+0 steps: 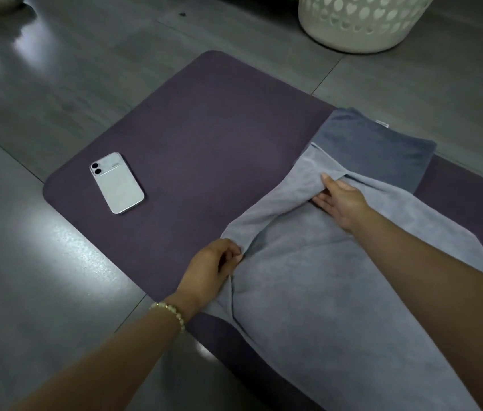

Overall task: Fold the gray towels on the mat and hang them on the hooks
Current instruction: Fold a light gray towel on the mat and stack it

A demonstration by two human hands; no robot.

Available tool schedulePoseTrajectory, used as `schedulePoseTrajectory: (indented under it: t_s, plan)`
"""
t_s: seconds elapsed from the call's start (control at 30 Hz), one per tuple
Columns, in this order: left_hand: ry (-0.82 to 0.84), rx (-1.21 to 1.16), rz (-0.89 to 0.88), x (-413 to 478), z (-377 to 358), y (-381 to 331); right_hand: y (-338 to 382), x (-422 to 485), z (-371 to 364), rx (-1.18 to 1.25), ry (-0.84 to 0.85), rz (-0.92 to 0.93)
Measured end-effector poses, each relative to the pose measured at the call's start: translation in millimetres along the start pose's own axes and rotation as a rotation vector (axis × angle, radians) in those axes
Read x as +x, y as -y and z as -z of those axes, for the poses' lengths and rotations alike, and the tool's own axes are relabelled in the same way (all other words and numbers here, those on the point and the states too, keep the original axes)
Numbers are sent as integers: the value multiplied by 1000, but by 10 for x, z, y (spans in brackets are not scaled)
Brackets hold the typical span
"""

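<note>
**Now, carry the flap across evenly**

The light gray towel (338,292) lies on the purple mat (204,120) in the lower right of the frame, with one long side lifted into a flap. The left hand (213,268) pinches the near end of that flap, its fingers curled tight on the cloth. The right hand (341,203) holds the far end, thumb on top and fingers seemingly tucked beneath (the fold hides their tips, so that grip is likely, not certain). A darker folded towel (382,146) sits just beyond, toward the upper right, touching the light one.

To fold well, I judge both hands should travel together at one height, with the edge taut between them. They should then lay it down in line with the opposite edge and smooth from the middle outward. Slack between the hands would likely leave a ridge. The phone (117,182), centre left, is well apart and no obstacle.
</note>
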State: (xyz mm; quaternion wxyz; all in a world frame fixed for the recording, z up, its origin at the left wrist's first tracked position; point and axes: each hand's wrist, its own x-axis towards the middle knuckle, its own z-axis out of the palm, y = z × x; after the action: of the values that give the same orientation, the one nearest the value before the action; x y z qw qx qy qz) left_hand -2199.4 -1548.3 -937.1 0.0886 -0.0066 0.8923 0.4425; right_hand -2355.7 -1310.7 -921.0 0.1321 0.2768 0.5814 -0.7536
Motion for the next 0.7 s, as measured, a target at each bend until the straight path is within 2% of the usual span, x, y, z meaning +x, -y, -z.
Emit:
schedulePoseTrajectory:
  t_s: [0.1, 0.17, 0.23, 0.33, 0.4, 0.47, 0.53, 0.63, 0.7]
  plan:
    - [105, 37, -129, -131, -12, -26, 76, 71, 96, -65, -104, 59]
    - [198, 52, -158, -185, -81, -54, 95, 126, 154, -125, -136, 75]
    - [206, 105, -166, -202, -126, -54, 79, 136, 166, -174, -131, 75]
    - [23, 152, -122, -216, -110, 3, 7, 114, 169, -259, -142, 119]
    - [-111, 201, 16, -260, -64, 53, -59, 37, 210, -321, -154, 147]
    - [-158, 314, 173, -273, 0, 89, -141, -122, 284, -414, -129, 179]
    - [-64, 403, 285, -205, 82, 68, -239, -334, 392, -542, -75, 199]
    - [246, 355, 479, -63, 168, -98, -357, -686, 567, -664, 51, 200]
    - [376, 314, 490, -47, 165, -224, -425, -895, 705, -741, 132, 193]
